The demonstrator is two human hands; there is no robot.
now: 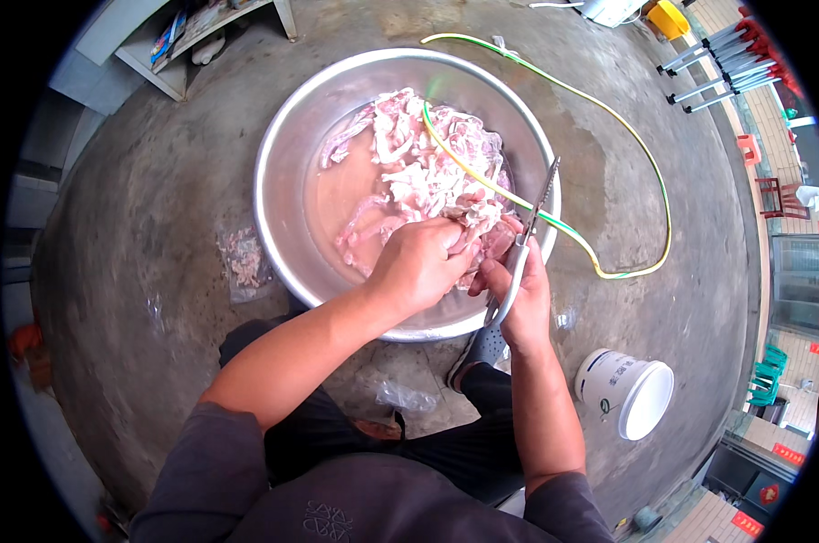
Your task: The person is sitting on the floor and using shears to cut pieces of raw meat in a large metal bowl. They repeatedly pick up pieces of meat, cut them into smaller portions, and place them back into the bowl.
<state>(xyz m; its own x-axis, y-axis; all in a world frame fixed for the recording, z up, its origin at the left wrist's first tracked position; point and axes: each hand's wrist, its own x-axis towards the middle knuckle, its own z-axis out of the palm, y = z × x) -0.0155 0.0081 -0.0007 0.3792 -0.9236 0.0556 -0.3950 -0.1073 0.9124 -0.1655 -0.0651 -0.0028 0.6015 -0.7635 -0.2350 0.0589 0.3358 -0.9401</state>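
A wide metal basin point(283, 170) stands in front of me, with pinkish water and a heap of raw, pale poultry pieces point(409, 146) in it. Over its near right side, my left hand point(419, 258) grips a piece of raw meat point(480, 216). My right hand point(531, 295) has kitchen scissors point(516, 271) with pale handles in its palm, their serrated blades pointing up and away past the rim. The right fingertips also touch the meat near the left hand. A yellow-green hose point(474, 173) crosses the rim and lies over the heap.
On the concrete floor, a plastic bag of scraps point(243, 261) lies left of the basin. A white bucket point(620, 394) rests at the right, with writing on it. Crumpled clear plastic point(406, 397) lies between my feet. Folded metal-legged stools point(735, 68) and a shelf point(205, 30) stand farther off.
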